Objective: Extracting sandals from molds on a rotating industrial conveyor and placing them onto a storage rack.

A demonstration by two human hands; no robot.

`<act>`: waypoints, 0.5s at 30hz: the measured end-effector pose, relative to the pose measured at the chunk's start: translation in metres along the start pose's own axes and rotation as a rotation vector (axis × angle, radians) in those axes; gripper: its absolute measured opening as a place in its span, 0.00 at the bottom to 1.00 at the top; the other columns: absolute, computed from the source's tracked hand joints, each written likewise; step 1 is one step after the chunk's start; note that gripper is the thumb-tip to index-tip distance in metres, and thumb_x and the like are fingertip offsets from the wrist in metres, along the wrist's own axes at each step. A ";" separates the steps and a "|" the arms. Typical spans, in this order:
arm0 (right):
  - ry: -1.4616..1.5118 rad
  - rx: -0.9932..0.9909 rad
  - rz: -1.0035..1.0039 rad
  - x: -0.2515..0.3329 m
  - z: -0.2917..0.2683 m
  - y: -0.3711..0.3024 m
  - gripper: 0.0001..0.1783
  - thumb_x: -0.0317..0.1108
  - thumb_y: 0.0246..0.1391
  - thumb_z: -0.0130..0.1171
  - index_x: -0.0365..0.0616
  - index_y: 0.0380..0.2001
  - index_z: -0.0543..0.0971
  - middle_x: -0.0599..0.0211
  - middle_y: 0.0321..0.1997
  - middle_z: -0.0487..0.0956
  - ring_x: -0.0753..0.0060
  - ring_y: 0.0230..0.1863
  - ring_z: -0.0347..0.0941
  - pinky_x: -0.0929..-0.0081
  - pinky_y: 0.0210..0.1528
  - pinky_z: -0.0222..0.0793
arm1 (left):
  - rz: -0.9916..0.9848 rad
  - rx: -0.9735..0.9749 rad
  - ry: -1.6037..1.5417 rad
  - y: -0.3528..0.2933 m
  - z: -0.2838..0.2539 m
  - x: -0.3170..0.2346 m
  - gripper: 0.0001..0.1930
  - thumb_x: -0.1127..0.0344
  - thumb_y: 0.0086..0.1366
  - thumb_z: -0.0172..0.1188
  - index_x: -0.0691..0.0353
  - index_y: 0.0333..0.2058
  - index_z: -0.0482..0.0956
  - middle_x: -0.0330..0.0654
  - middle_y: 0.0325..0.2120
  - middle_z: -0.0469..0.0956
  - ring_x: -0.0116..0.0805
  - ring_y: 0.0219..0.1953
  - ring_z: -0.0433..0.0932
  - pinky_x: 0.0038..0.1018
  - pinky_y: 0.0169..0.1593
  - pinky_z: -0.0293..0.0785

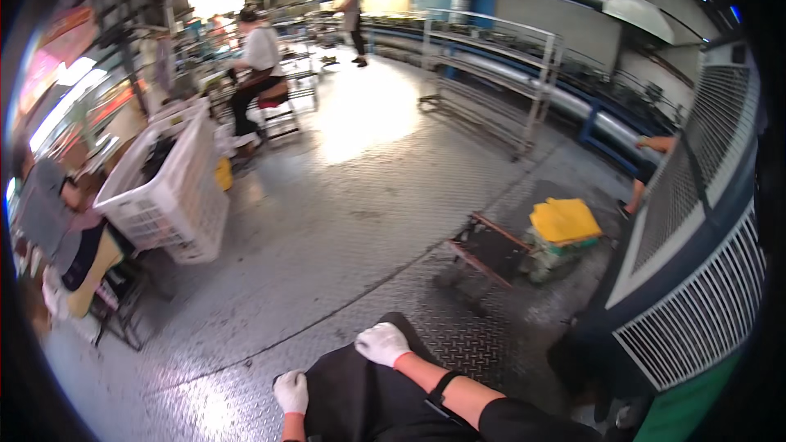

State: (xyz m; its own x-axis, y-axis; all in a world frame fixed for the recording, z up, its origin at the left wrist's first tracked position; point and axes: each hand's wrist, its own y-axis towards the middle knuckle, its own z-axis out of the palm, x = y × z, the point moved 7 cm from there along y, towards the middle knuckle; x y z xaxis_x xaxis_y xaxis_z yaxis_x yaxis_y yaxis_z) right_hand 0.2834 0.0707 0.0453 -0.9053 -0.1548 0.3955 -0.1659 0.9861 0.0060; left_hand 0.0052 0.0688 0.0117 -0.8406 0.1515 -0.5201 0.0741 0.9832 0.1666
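Both of my hands wear white gloves and rest on my black-clothed legs at the bottom of the view. My left hand [291,393] lies on the outer side of the left leg, its fingers curled in. My right hand [382,344] sits on top of the other knee, closed into a loose fist, with a dark band round that forearm. No object shows in either hand. Beyond the right hand, a low dark stool or frame [491,250] stands on the floor beside a bundle topped with yellow cloth [565,221].
A large white plastic crate [192,213] stands on the left, near a seated person in grey. Farther off, one person sits on a stool and another stands. A metal rack [491,74] is at the back right. A grilled machine [696,221] fills the right side, a person's arms behind it.
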 end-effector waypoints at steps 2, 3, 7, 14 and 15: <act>0.071 -0.115 0.000 0.016 0.006 0.012 0.15 0.44 0.54 0.51 0.50 0.26 0.82 0.64 0.30 0.83 0.61 0.37 0.80 0.61 0.43 0.72 | 0.020 -0.001 -0.002 0.018 -0.017 0.017 0.09 0.66 0.56 0.55 0.59 0.29 0.85 0.47 0.27 0.81 0.47 0.34 0.78 0.39 0.43 0.73; 0.030 -0.081 -0.020 -0.023 0.000 -0.023 0.14 0.44 0.54 0.52 0.50 0.23 0.81 0.63 0.29 0.82 0.60 0.36 0.80 0.61 0.43 0.71 | -0.031 -0.021 -0.072 -0.026 0.026 -0.011 0.10 0.67 0.55 0.55 0.60 0.29 0.85 0.48 0.27 0.81 0.48 0.35 0.78 0.40 0.43 0.72; 0.047 -0.142 -0.029 -0.015 0.004 -0.016 0.12 0.43 0.53 0.54 0.50 0.23 0.80 0.64 0.29 0.81 0.60 0.35 0.79 0.61 0.42 0.71 | -0.009 -0.015 -0.083 -0.013 0.013 -0.005 0.10 0.67 0.55 0.55 0.63 0.29 0.84 0.50 0.27 0.81 0.50 0.35 0.77 0.40 0.42 0.72; 0.054 -0.204 -0.033 -0.015 0.004 -0.017 0.09 0.42 0.51 0.56 0.53 0.23 0.79 0.68 0.26 0.79 0.63 0.34 0.77 0.64 0.43 0.70 | -0.083 0.038 -0.187 -0.013 0.017 0.011 0.11 0.67 0.57 0.56 0.69 0.33 0.82 0.53 0.31 0.81 0.50 0.38 0.79 0.37 0.46 0.72; 0.059 -0.225 -0.052 -0.015 0.003 -0.017 0.08 0.42 0.51 0.56 0.53 0.23 0.79 0.68 0.26 0.79 0.64 0.33 0.77 0.64 0.43 0.70 | -0.079 0.047 -0.187 -0.013 0.015 0.006 0.11 0.67 0.57 0.56 0.69 0.33 0.82 0.53 0.31 0.81 0.50 0.38 0.79 0.37 0.46 0.72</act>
State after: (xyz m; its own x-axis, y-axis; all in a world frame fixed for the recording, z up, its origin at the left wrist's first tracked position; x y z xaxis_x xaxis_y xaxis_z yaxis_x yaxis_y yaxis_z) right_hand 0.2986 0.0558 0.0366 -0.8725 -0.2084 0.4420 -0.1146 0.9665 0.2296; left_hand 0.0074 0.0586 -0.0065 -0.7308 0.0858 -0.6772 0.0408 0.9958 0.0821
